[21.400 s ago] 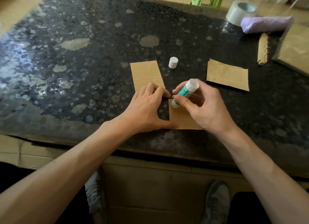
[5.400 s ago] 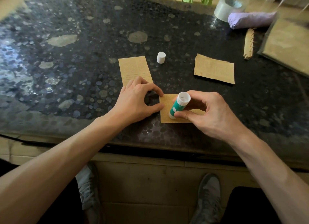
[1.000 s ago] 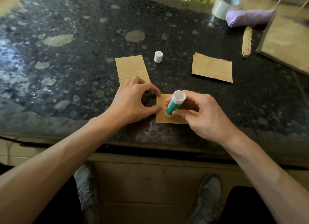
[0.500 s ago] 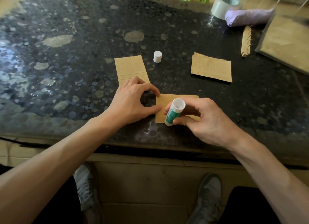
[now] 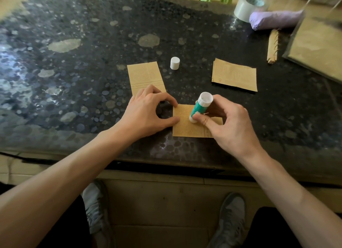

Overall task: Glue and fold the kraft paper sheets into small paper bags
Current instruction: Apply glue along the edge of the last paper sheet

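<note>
A small kraft sheet lies flat near the table's front edge. My left hand steadies it, with index fingertip and thumb tip pressing on its left edge. My right hand grips a green and white glue stick, tilted, its lower end touching the middle of the sheet. The stick's white cap stands farther back. A second kraft sheet lies just beyond my left hand. A third kraft piece lies to the right.
At the back right are a tape roll, a purple bundle, a small wooden piece and a clear pack of kraft paper. The dark speckled table spreads to the left. My feet show below its front edge.
My right hand has drawn the glue stick from the sheet's near edge up toward its middle. The left hand has stayed in place on the left edge.
</note>
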Tool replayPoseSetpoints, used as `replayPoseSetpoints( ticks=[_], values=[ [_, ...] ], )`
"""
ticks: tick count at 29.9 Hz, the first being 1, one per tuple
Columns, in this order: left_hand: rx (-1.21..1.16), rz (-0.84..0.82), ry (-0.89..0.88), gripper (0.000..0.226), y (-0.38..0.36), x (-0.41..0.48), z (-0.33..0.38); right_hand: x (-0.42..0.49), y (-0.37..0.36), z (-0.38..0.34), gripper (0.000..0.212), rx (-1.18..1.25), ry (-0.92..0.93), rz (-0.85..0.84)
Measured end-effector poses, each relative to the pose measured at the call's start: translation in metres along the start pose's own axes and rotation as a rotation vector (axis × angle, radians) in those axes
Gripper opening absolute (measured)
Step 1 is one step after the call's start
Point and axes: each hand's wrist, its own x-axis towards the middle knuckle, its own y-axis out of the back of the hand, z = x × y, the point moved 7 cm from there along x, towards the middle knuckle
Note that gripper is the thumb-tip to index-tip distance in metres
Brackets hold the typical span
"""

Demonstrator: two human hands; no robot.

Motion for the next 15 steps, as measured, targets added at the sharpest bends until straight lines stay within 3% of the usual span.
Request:
replayPoseSetpoints(
  ticks=[5, 15],
  values=[
    [0.001, -0.001, -0.002, 0.050, -0.0004, 0.0002, -0.0007, 0.0009, 0.0008, 0.0004, 0.037, -0.039, -0.003, 0.033],
    [0.005, -0.002, 0.003, 0.051, 0.0005, -0.0002, 0.0003, -0.0021, -0.0005, 0.0017, 0.037, 0.016, -0.004, -0.111]
  ],
)
